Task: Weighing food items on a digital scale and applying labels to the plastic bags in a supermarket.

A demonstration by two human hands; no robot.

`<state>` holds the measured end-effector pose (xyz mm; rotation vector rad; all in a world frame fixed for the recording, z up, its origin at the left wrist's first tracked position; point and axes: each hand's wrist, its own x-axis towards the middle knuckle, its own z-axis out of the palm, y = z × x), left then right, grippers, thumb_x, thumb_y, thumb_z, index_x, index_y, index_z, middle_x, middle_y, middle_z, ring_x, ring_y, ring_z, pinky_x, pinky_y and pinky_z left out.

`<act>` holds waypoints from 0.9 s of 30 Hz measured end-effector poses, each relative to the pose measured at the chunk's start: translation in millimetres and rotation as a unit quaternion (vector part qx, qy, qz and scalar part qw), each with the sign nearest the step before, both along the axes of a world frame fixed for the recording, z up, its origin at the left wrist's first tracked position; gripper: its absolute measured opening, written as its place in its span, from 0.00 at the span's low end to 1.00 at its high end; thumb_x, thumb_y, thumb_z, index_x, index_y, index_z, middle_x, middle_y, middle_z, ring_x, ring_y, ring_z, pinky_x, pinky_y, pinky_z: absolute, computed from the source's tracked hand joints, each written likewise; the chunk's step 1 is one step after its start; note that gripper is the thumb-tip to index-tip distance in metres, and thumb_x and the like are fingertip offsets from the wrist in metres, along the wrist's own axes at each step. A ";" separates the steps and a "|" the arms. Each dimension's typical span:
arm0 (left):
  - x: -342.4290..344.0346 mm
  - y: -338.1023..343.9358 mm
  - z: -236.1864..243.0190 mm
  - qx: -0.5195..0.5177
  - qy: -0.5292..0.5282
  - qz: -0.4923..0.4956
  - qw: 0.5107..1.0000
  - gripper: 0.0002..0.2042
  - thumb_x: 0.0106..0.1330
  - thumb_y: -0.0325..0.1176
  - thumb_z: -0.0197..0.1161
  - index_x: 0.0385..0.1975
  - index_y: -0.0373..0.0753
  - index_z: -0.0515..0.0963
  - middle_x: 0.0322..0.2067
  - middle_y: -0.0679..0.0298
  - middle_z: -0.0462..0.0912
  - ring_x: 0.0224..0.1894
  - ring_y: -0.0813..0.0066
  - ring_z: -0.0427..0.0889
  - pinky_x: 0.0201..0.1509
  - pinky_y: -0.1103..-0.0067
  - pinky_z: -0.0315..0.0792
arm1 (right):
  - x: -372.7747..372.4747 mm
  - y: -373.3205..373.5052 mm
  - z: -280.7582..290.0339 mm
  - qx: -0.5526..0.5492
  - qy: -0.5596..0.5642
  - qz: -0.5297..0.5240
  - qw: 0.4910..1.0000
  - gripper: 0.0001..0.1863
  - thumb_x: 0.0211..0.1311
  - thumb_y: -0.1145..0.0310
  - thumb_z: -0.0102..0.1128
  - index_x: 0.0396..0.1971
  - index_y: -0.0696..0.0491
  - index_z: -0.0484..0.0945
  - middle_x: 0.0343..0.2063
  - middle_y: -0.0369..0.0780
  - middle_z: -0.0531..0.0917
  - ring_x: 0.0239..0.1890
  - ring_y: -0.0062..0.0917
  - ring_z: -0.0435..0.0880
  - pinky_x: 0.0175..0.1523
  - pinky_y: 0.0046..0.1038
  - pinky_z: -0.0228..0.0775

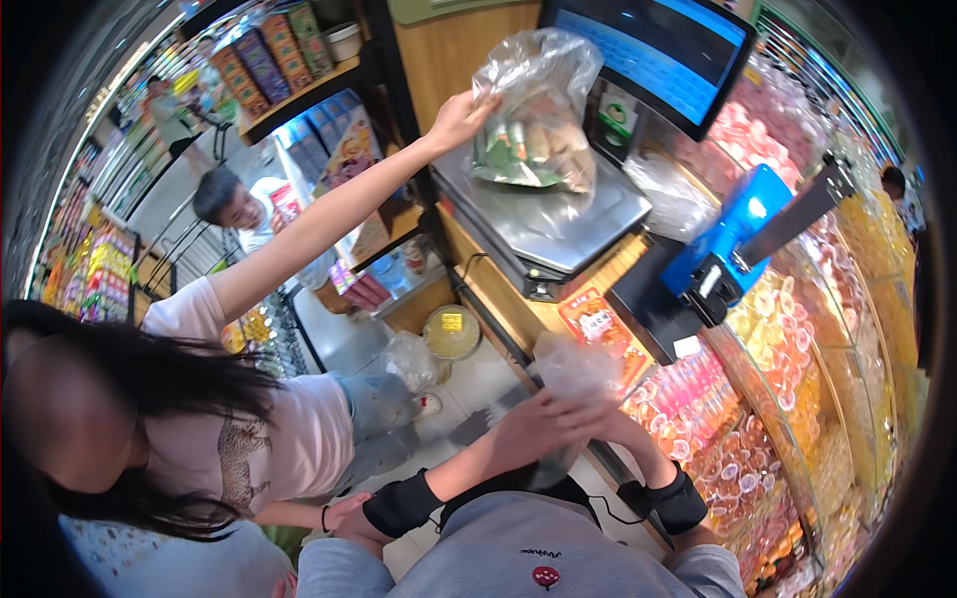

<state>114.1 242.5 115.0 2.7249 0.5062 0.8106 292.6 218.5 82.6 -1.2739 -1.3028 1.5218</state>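
Close in front of my body, my two hands meet around a crumpled clear plastic bag (573, 365), blurred by motion. My left hand (538, 421) is closed on its lower part, and my right hand (610, 415) closes against it from the other side. The fingers overlap, so what the bag contains cannot be made out. Beyond them stands a weighing scale (568, 237) with a metal plate. On that plate sits a filled clear plastic bag (538, 130), its top gripped by another person's hand (465, 122) reaching in from the left.
A lit screen (653, 45) rises behind the scale. To its right stands a blue device (733, 239) with a black arm. Bins of wrapped sweets (743, 468) line the right side. A person in a light shirt (259, 439) stands close on my left. An orange card (603, 329) lies on the counter.
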 end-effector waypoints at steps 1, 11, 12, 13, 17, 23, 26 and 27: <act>4.6 -0.6 0.3 0.061 0.063 0.041 0.995 0.28 0.50 0.31 0.52 0.56 0.45 0.60 0.55 0.66 0.65 0.56 0.79 0.65 0.55 0.72 0.59 | 0.8 1.0 -2.7 0.064 -0.090 0.086 0.990 0.12 0.56 0.66 0.52 0.35 0.59 0.73 0.28 0.39 0.77 0.29 0.22 0.76 0.33 0.21 0.67; -5.5 19.5 -12.4 -0.498 0.158 0.021 0.853 0.09 0.52 0.36 0.57 0.29 0.40 0.78 0.30 0.65 0.78 0.33 0.71 0.77 0.39 0.75 0.69 | 10.0 -34.4 18.2 0.093 -0.194 -0.005 0.977 0.15 0.51 0.72 0.60 0.39 0.55 0.69 0.27 0.41 0.78 0.32 0.26 0.78 0.35 0.26 0.68; -6.4 20.7 -7.9 -0.670 0.084 0.002 0.738 0.12 0.55 0.39 0.56 0.34 0.39 0.79 0.32 0.66 0.80 0.35 0.70 0.78 0.39 0.77 0.69 | 9.8 -38.2 21.3 0.091 -0.193 -0.010 0.977 0.15 0.51 0.72 0.60 0.39 0.55 0.69 0.27 0.41 0.78 0.32 0.26 0.78 0.35 0.26 0.68; -6.1 22.0 -12.6 -0.737 0.053 -0.039 0.672 0.19 0.59 0.42 0.56 0.47 0.39 0.73 0.44 0.63 0.76 0.43 0.71 0.76 0.42 0.79 0.68 | 8.7 -43.2 27.9 0.118 -0.189 -0.035 0.974 0.13 0.52 0.74 0.58 0.38 0.55 0.70 0.27 0.41 0.78 0.31 0.27 0.78 0.35 0.27 0.68; 14.9 20.1 -8.0 -0.497 0.041 -0.131 0.857 0.22 0.60 0.44 0.53 0.51 0.41 0.68 0.49 0.64 0.71 0.51 0.70 0.68 0.47 0.77 0.66 | 15.7 -45.1 42.9 0.223 -0.182 -0.130 0.949 0.09 0.51 0.80 0.52 0.34 0.57 0.72 0.25 0.41 0.78 0.27 0.28 0.78 0.32 0.25 0.67; 46.2 11.1 62.4 -0.003 0.125 -0.137 0.983 0.23 0.59 0.39 0.52 0.56 0.45 0.64 0.48 0.67 0.70 0.49 0.74 0.70 0.46 0.77 0.66 | 30.8 -44.9 47.0 0.373 -0.173 -0.152 0.899 0.06 0.55 0.75 0.49 0.28 0.60 0.74 0.21 0.41 0.77 0.20 0.24 0.75 0.25 0.21 0.64; 56.4 24.9 65.6 -0.026 0.040 -0.114 0.992 0.18 0.51 0.32 0.55 0.44 0.41 0.72 0.31 0.68 0.71 0.36 0.75 0.72 0.37 0.77 0.67 | 38.7 -53.7 48.4 0.180 -0.100 -0.091 0.974 0.07 0.58 0.72 0.49 0.29 0.59 0.74 0.20 0.40 0.76 0.19 0.23 0.74 0.25 0.21 0.63; 59.3 31.3 76.7 0.024 0.061 -0.125 0.990 0.13 0.50 0.32 0.55 0.36 0.40 0.72 0.27 0.68 0.70 0.33 0.76 0.71 0.34 0.78 0.67 | 37.0 -49.9 64.3 0.162 -0.059 -0.105 0.979 0.08 0.58 0.69 0.51 0.32 0.58 0.74 0.19 0.39 0.76 0.18 0.23 0.72 0.24 0.23 0.62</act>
